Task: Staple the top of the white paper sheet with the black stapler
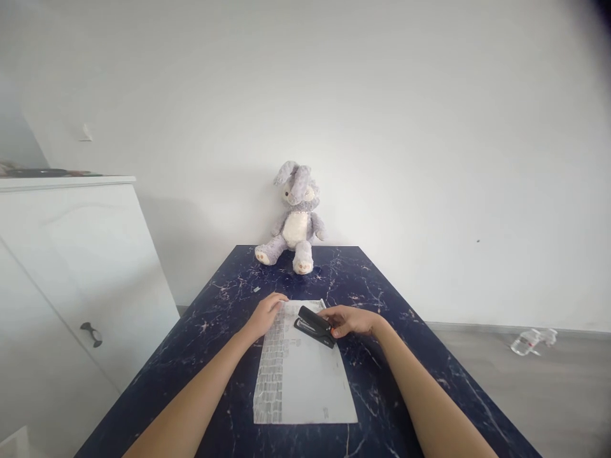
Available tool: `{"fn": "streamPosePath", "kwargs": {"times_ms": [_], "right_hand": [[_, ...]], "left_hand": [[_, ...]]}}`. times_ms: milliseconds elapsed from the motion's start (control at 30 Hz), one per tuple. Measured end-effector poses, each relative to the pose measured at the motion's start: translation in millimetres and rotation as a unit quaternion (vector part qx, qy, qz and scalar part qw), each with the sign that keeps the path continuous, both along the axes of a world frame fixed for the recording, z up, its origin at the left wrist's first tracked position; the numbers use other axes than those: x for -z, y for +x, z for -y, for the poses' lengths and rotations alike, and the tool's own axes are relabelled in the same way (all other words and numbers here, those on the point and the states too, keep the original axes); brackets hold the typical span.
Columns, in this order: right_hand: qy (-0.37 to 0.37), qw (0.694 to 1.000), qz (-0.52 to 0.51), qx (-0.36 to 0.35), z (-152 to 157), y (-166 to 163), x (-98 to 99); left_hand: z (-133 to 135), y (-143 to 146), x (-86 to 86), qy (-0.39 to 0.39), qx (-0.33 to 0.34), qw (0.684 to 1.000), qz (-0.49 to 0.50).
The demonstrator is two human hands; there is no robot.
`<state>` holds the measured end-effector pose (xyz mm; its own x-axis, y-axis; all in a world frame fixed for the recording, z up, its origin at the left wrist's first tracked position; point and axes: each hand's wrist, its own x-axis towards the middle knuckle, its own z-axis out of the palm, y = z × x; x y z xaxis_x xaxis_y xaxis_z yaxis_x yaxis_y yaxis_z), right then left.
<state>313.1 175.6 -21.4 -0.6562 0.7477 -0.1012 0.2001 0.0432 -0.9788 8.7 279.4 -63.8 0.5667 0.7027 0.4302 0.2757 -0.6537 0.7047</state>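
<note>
A black stapler is in my right hand, its jaws apart and pointing left over the upper part of a paper sheet. The fingers wrap round its rear end, where a small orange-red spot shows. The sheet lies on the dark blue marbled table, with grey print down its left side. My left hand rests at the sheet's upper left corner, fingers stretched out over the edge. Whether it pinches the paper I cannot make out.
A grey plush rabbit sits at the far end of the table, against the white wall. A small white scrap lies left of centre. A white cabinet stands at left; clear plastic bottles lie on the floor at right.
</note>
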Motion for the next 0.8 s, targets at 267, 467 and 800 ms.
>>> {"fn": "streamPosePath", "kwargs": {"times_ms": [267, 467, 800], "right_hand": [[0.020, 1.000, 0.019, 0.000, 4, -1, -6.2], [0.254, 0.947, 0.182, 0.074, 3, -30, -5.3], [0.500, 0.762, 0.352, 0.211, 5, -72, 6.1]], "left_hand": [[-10, -1, 3.4, -0.104, -0.017, 0.994, 0.040], [-2, 3, -2.5, -0.056, -0.009, 0.998, 0.020], [13, 24, -3.6, -0.383, 0.007, 0.854, 0.352]]}}
